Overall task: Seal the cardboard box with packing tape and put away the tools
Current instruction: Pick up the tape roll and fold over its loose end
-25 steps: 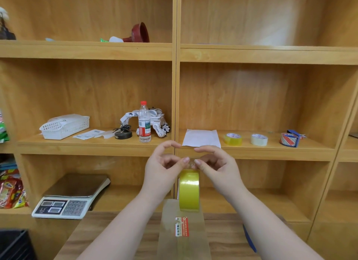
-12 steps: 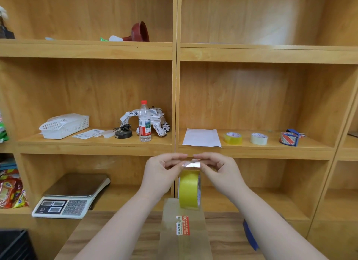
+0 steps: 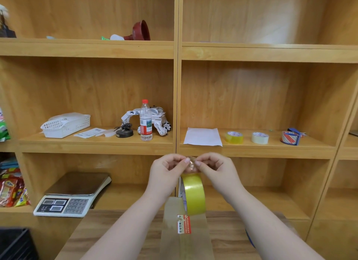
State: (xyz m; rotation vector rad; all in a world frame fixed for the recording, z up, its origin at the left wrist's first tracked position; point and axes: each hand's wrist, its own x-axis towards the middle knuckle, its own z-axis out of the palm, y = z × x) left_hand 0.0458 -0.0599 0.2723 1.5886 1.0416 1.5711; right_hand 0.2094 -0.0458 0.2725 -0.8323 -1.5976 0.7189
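A yellow roll of packing tape hangs in front of me, above the cardboard box, which stands on the wooden table and bears a red and white sticker. My left hand and my right hand meet just above the roll, fingertips pinching the clear, crumpled free end of the tape between them. The roll dangles from that strip. A blue object peeks out behind my right forearm.
The shelf behind holds a sheet of paper, a yellow tape roll, a white tape roll and a red patterned roll. Left compartment: white basket, water bottle, toy robot. A digital scale sits lower left.
The roll has dropped lower and swung slightly right, with more tape drawn out. Both hands have closed tighter on the free end, which now looks bunched.
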